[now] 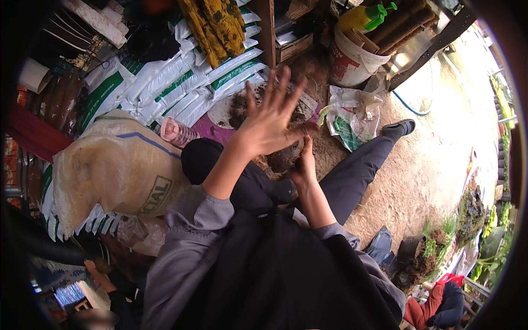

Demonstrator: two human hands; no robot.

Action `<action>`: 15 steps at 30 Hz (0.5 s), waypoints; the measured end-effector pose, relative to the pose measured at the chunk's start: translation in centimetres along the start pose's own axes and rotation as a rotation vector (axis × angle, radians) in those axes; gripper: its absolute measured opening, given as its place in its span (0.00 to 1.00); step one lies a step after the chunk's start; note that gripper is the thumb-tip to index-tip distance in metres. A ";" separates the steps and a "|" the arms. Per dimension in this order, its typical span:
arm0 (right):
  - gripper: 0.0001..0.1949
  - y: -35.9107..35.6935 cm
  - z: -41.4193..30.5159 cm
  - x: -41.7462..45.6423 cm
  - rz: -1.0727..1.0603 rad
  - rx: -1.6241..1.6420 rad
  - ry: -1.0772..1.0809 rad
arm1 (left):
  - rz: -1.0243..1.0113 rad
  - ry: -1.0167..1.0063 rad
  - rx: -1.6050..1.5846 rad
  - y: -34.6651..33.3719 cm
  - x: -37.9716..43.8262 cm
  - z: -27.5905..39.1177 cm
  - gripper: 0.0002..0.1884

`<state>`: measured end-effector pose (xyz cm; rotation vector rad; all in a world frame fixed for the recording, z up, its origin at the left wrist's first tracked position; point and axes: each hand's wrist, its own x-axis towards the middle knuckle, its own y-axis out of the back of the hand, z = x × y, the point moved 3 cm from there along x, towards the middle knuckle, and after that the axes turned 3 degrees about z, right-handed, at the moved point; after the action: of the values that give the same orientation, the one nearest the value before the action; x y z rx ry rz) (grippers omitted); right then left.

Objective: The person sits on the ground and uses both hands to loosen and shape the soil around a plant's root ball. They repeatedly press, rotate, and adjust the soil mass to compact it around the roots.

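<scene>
My left hand [268, 119] is spread wide, its fingers apart and nothing in them. It hovers over loose dark soil [238, 111] on a white and purple surface [210, 126]. Beside it, my right hand [305, 161] points its thumb up near the left thumb. Its palm side lies against a dark, fibrous clump of soil [284, 159]; whether its fingers grip the clump is hidden. A green leaf [323, 115] sticks out just past my left thumb, its stem hidden behind the hand.
A large woven sack [119, 165] stands at left, near a pink-lidded clear plastic jar [177, 132]. White and green packets [181, 82] are stacked behind. A white bucket [357, 57] holds a yellow spray bottle [354, 18]. A crumpled bag [354, 111] lies nearby. Other people [437, 303] are low at both sides.
</scene>
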<state>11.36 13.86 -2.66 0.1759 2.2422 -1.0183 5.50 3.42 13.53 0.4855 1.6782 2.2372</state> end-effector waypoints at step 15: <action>0.39 -1.0 0.4 -1.1 -0.135 0.247 -0.040 | 0.150 -0.488 -0.003 -3.1 -4.8 0.8 0.33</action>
<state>11.98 13.02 -1.54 0.1102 2.1103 -1.3590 10.26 2.88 10.34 1.0863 1.4186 1.9955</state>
